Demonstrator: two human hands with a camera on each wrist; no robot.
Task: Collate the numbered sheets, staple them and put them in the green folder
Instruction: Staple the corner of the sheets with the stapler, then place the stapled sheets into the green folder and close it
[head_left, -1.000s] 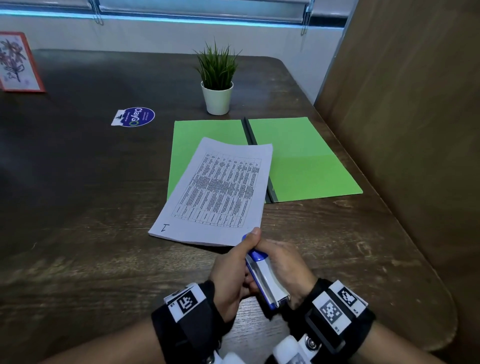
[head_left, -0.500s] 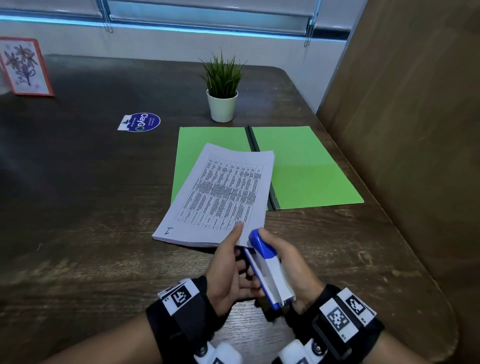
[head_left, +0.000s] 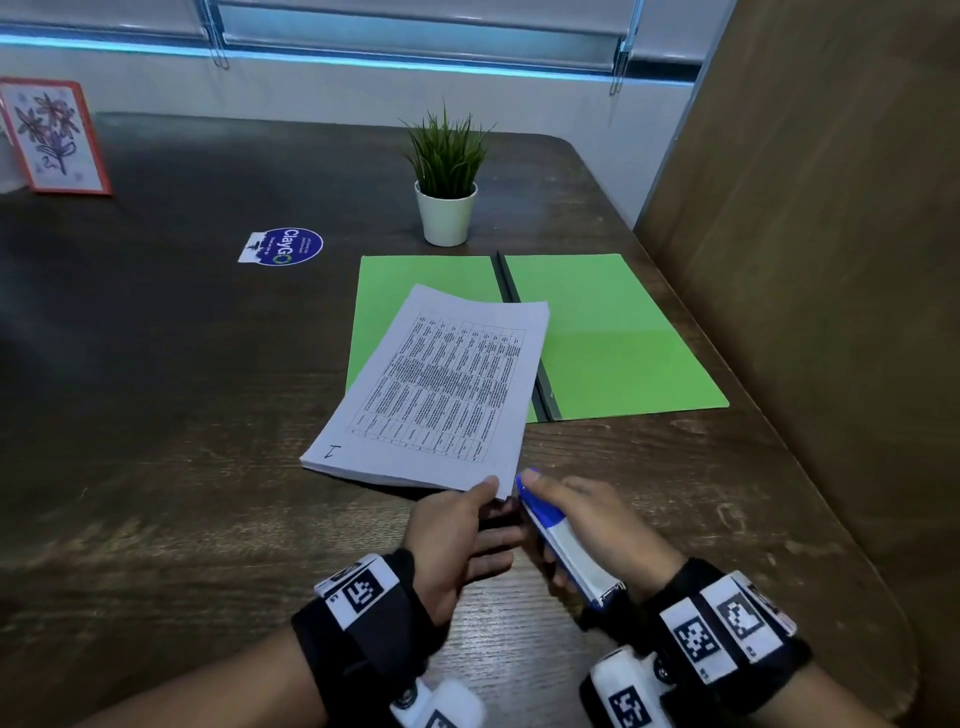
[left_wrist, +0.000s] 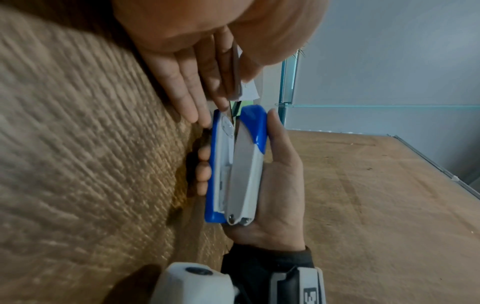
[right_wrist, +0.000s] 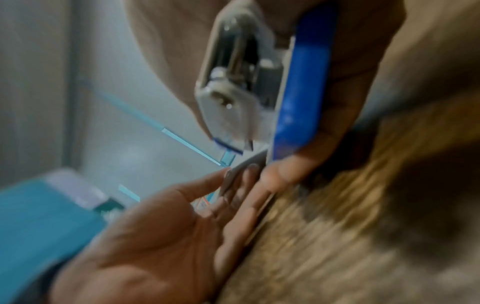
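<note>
Dark wooden worktop (head_left: 156, 415) showing coarse, matt grain. Stapler (left_wrist: 236, 164) showing glossy blue plastic, with smooth grey metal lying between. Sheets (head_left: 436, 389) looking like matt printed paper; folder (head_left: 623, 332) showing smooth matt green card.

Legible markings, head view: the round dark-blue sticker (head_left: 283, 246) on the dark wooden worktop (head_left: 156, 364) reads "ClayGO" in white letters; its smaller lines cannot be read. The white stack of printed sheets (head_left: 436, 389) bears a handwritten "1" at its near left corner. The table of print on its top sheet is too small to read.
</note>
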